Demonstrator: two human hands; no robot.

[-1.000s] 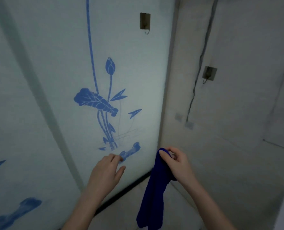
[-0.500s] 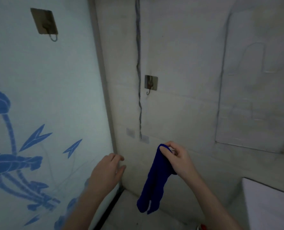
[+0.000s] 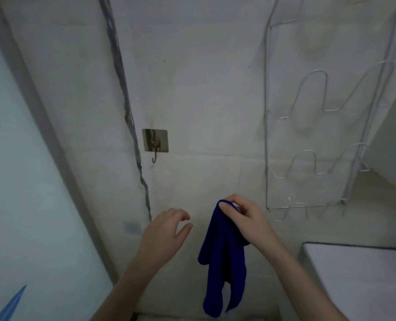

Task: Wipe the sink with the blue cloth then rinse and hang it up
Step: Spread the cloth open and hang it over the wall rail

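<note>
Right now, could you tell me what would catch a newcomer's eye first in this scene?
The dark blue cloth stands out most, hanging limp low in the middle, pinched at its top corner by the right hand. The empty left hand is open beside it. On the pale wall above and to the left is a square metal adhesive hook with nothing on it, and a bare silver wire rack is mounted at right.

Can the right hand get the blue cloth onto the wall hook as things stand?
Probably yes. The right hand pinches the blue cloth by its top, below and right of the wall hook; the hook is bare, with nothing between.
</note>
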